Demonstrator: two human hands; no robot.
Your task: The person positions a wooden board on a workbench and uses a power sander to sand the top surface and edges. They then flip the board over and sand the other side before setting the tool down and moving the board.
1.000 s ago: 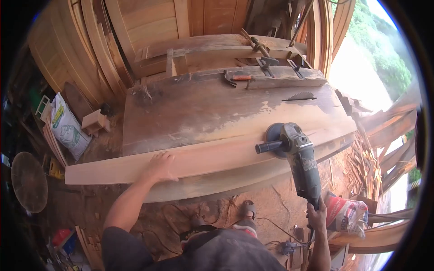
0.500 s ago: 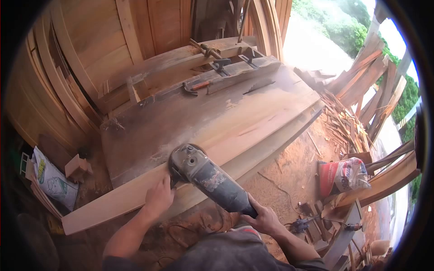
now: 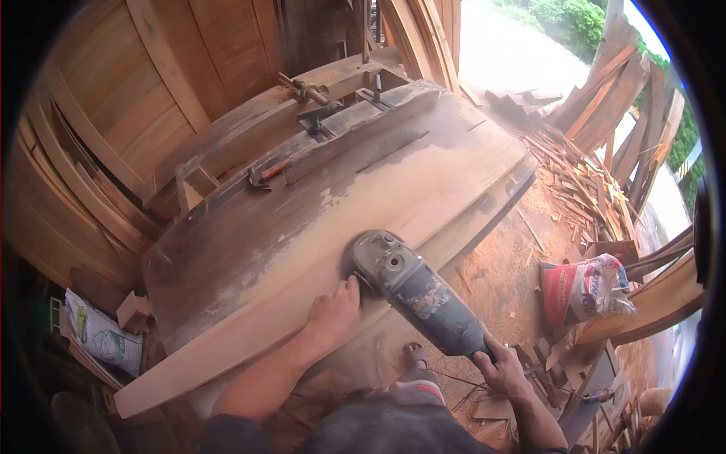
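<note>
A large grey angle grinder point(image 3: 431, 303) lies with its disc end over a long pale wooden board point(image 3: 227, 352) near the front edge of the workbench. My left hand point(image 3: 334, 309) is closed beside the grinder's head, around its side handle, which is mostly hidden by the fingers. At the tool's rear end, my right hand point(image 3: 501, 367) wraps round the back handle. The disc is largely hidden under the head. Pale dust covers the dark bench top point(image 3: 219, 265) around the board.
Toward the bench's back lie an orange-handled hammer point(image 3: 270, 172) and clamps point(image 3: 321, 121). A red and white sack point(image 3: 578, 291) stands on the dusty floor at right, near scrap wood point(image 3: 582, 189). Another sack point(image 3: 102, 333) sits at left. Wooden panels point(image 3: 151, 68) lean behind.
The grinder has moved right along the board, with both hands still on it. The view has shifted somewhat, and a foot now shows below the bench.
</note>
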